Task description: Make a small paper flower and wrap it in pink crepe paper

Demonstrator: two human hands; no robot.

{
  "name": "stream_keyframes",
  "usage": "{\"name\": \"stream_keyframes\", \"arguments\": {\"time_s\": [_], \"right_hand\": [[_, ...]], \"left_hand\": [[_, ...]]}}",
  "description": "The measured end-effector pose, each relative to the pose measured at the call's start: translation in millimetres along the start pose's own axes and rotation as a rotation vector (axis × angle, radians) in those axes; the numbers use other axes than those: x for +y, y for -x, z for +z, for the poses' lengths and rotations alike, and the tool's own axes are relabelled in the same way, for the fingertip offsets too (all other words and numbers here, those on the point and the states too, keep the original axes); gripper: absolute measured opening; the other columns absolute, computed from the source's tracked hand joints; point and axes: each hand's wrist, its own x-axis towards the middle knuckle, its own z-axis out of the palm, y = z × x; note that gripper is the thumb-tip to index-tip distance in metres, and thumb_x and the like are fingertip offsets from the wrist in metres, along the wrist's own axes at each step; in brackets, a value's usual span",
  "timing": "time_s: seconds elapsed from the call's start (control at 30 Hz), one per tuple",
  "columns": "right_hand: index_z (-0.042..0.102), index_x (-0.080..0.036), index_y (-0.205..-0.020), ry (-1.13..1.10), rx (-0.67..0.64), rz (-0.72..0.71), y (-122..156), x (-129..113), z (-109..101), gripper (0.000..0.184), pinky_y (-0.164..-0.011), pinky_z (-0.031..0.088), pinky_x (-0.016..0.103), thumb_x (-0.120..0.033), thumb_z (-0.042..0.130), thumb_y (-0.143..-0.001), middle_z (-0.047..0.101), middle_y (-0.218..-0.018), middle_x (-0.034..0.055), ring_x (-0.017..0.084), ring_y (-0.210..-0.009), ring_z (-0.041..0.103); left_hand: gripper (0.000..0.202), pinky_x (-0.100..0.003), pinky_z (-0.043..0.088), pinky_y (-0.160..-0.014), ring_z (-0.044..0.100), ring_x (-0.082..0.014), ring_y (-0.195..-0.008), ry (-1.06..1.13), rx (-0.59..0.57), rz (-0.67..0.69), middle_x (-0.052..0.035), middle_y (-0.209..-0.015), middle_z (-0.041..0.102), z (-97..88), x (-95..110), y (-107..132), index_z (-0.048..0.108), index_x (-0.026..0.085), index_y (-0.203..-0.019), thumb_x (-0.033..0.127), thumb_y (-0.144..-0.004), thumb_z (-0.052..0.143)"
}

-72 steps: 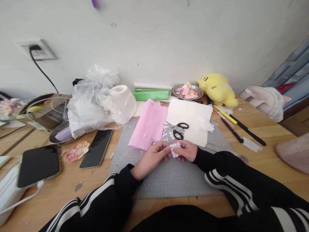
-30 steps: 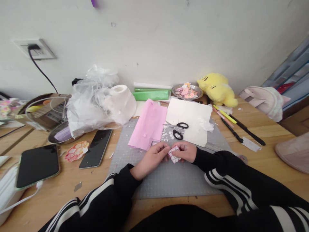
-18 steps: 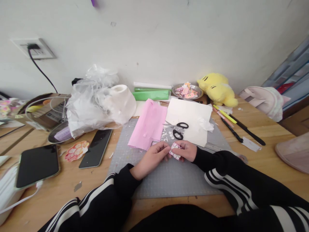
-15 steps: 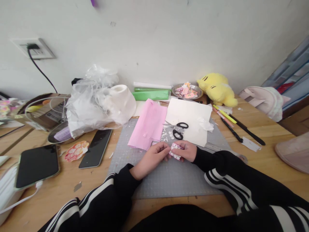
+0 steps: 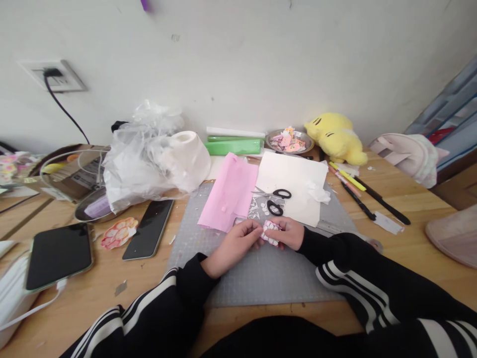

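Over the grey cutting mat point(image 5: 276, 283), my right hand point(image 5: 291, 232) is closed around a small white-and-pink patterned piece point(image 5: 271, 231), thumb on top. My left hand point(image 5: 238, 243) meets its left edge with thumb and forefinger pinched together; whether these fingertips hold the same piece is partly hidden. Just beyond my hands lie scissors point(image 5: 278, 200) with black handles, blades pointing left. Beside them are white paper scraps point(image 5: 255, 206), a pink paper sheet point(image 5: 231, 194) and a white paper sheet point(image 5: 292, 174).
A plastic bag point(image 5: 130, 159) and paper roll point(image 5: 190, 156) stand at back left. Phones point(image 5: 149, 231) lie left. Behind are green rolls point(image 5: 234, 145), a metal dish point(image 5: 311, 142) of cutouts and a yellow plush toy point(image 5: 337, 139). Pens point(image 5: 357, 200) lie right.
Both hands hold almost the same pose. The patterned piece shows only a very slight shift, and the objects on the table stay put.
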Motion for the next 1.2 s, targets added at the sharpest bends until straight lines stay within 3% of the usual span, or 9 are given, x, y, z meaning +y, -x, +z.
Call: {"name": "stream_keyframes", "arguments": {"time_s": [0.2, 0.6, 1.07, 1.2], "right_hand": [[0.052, -0.012, -0.067, 0.003, -0.007, -0.017, 0.4, -1.0, 0.3, 0.023, -0.033, 0.033, 0.013, -0.035, 0.055, -0.067, 0.047, -0.047, -0.0048, 0.003, -0.036, 0.040], [0.052, -0.013, -0.067, 0.000, 0.011, 0.009, 2.2, -2.4, 1.1, 0.022, -0.034, 0.034, 0.013, -0.034, 0.056, -0.067, 0.049, -0.050, -0.0043, 0.003, -0.039, 0.042], [0.051, -0.013, -0.067, -0.043, 0.020, 0.014, -0.2, -1.8, 1.0, 0.022, -0.033, 0.034, 0.014, -0.034, 0.056, -0.065, 0.049, -0.049, -0.0040, 0.003, -0.038, 0.043], [0.052, -0.012, -0.069, -0.030, 0.013, 0.015, 0.7, -0.8, 0.1, 0.022, -0.034, 0.035, 0.015, -0.033, 0.056, -0.066, 0.052, -0.053, -0.0023, 0.004, -0.040, 0.044]], "left_hand": [[0.024, -0.020, 0.034, -0.050, 0.045, -0.0078, -0.049, -0.004, 0.059, 0.002, 0.0040, -0.053, 0.049, 0.8, 3.8, 0.9, 0.046, 0.016, -0.064, 0.033, -0.080, 0.041], [0.018, -0.020, 0.035, -0.051, 0.046, -0.0067, -0.052, 0.040, -0.029, 0.013, 0.0030, -0.061, 0.051, -1.3, -2.6, -0.8, 0.048, 0.015, -0.071, 0.032, -0.075, 0.050], [0.022, -0.020, 0.033, -0.050, 0.044, -0.0069, -0.049, 0.016, 0.012, 0.040, 0.0045, -0.053, 0.048, -0.1, 0.5, -0.1, 0.047, 0.015, -0.066, 0.031, -0.080, 0.042], [0.020, -0.019, 0.033, -0.050, 0.044, -0.0069, -0.050, 0.028, -0.024, 0.045, 0.0044, -0.056, 0.048, -0.8, -0.8, -0.5, 0.048, 0.015, -0.069, 0.032, -0.078, 0.045]]}}
